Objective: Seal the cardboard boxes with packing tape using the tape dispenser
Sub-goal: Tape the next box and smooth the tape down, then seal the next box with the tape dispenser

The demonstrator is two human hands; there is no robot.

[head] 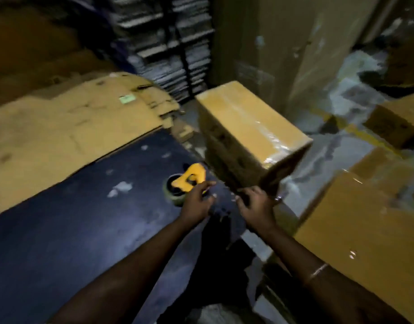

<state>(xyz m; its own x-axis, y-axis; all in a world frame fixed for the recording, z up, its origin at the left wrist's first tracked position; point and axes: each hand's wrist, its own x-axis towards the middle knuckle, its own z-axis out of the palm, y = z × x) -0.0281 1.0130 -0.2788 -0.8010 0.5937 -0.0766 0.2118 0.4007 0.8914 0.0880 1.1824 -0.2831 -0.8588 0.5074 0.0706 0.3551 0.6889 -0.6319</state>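
A taped cardboard box (248, 127) is tilted at the right edge of the dark blue table (72, 230), with clear tape running along its top. It looks blurred. My right hand (255, 206) is at the box's near lower corner, fingers spread and loosely bent; whether it touches the box is unclear. The yellow tape dispenser (192, 177) with its tape roll lies on the table just left of the box. My left hand (197, 199) hovers right beside the dispenser with straight fingers, holding nothing.
Flattened cardboard sheets (61, 127) cover the table's far left. A large taped box (364, 230) stands on the floor at right, another box (397, 120) farther back. Tall cartons (283, 43) and dark stacked shelves (173, 43) rise behind.
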